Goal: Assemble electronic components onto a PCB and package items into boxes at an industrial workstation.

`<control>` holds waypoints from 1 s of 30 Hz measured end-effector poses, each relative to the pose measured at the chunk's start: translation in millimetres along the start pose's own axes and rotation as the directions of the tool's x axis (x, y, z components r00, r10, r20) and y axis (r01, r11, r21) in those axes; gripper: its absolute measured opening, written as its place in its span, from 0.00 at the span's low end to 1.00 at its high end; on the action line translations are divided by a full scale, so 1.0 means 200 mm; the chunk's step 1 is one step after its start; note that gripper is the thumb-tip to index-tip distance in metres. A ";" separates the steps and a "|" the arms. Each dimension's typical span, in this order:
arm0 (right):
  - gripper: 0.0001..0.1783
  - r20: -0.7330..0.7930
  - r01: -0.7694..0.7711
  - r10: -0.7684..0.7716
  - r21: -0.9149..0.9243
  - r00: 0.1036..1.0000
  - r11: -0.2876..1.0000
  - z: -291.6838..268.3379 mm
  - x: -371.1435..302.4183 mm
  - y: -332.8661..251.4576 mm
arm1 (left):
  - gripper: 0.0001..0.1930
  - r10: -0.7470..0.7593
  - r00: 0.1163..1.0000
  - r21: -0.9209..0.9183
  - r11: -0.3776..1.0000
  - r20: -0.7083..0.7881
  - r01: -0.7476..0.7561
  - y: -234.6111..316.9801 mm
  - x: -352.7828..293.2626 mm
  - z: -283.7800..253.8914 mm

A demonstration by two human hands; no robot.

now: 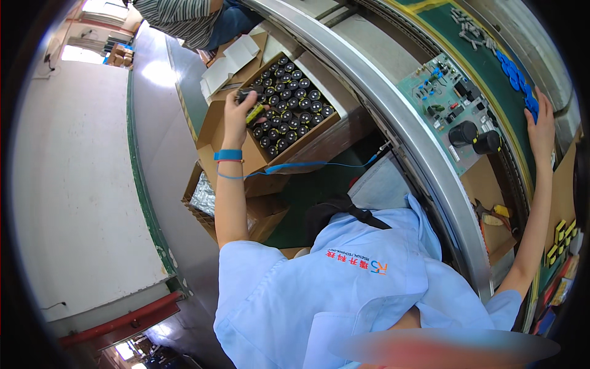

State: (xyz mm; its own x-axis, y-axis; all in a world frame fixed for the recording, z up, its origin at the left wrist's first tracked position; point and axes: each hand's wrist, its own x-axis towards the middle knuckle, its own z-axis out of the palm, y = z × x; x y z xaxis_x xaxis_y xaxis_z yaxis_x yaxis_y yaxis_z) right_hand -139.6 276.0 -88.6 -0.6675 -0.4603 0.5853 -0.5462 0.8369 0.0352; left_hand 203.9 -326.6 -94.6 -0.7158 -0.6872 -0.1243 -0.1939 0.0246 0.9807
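My left hand (238, 117), with a blue wrist strap (228, 155) on it, is closed around black cylindrical capacitors (255, 114) with yellow marking. It is at the left edge of an open cardboard box (295, 142) packed with upright capacitors (286, 104) of the same kind. Far to the right, my right hand (541, 129) reaches to a row of blue disc-shaped parts (516, 74). Its fingers are apart and touch the end of that row. Between the arms lies a green circuit board (439, 101) carrying two large black capacitors (463, 133).
A curved metal rail (393, 86) runs between the box and the board. Small grey cylindrical parts (473, 29) lie at the upper right. Pliers (481, 212) and several yellow-black parts (559, 243) lie below the board. A blue cord (332, 163) trails from the wrist strap. Another person (178, 21) sits at the top left.
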 end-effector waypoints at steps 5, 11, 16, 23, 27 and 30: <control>0.22 0.135 -0.027 0.033 -0.045 0.990 0.999 0.20 -0.06 0.16 | 0.25 0.050 0.984 0.633 0.771 -0.170 0.070 -0.32 0.22 -0.10; 0.21 0.147 -0.018 0.030 -0.082 0.989 0.996 0.18 -0.06 0.12 | 0.30 0.057 0.996 0.989 0.135 -0.067 0.059 -0.37 0.33 -0.09; 0.20 0.124 -0.011 0.022 -0.090 0.992 0.996 0.17 -0.07 0.12 | 0.28 -0.059 0.997 0.999 -0.020 0.041 -0.042 -0.28 0.38 -0.05; 0.16 0.071 -0.047 0.053 -0.090 0.996 0.995 0.09 -0.08 0.12 | 0.26 -0.153 0.985 0.952 0.305 0.075 -0.025 -0.33 0.48 -0.07; 0.15 -0.052 0.077 -0.084 -0.120 0.995 0.990 0.05 -0.01 -0.06 | 0.28 -0.094 0.983 0.982 0.118 0.156 -0.145 -0.50 0.43 -0.16; 0.17 0.070 -0.027 0.021 0.091 0.997 0.995 0.02 0.00 -0.10 | 0.28 0.038 0.988 0.950 0.273 0.147 -0.151 -0.59 0.41 -0.27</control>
State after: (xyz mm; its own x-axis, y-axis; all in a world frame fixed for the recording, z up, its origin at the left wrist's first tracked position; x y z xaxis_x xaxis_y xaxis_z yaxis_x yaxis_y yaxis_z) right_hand -130.3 258.1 -93.0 -0.7125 -0.4622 0.5279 -0.5716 0.8187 -0.0547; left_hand 203.6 -425.6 -212.5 -0.8133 -0.5718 -0.1076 -0.5819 0.8005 0.1437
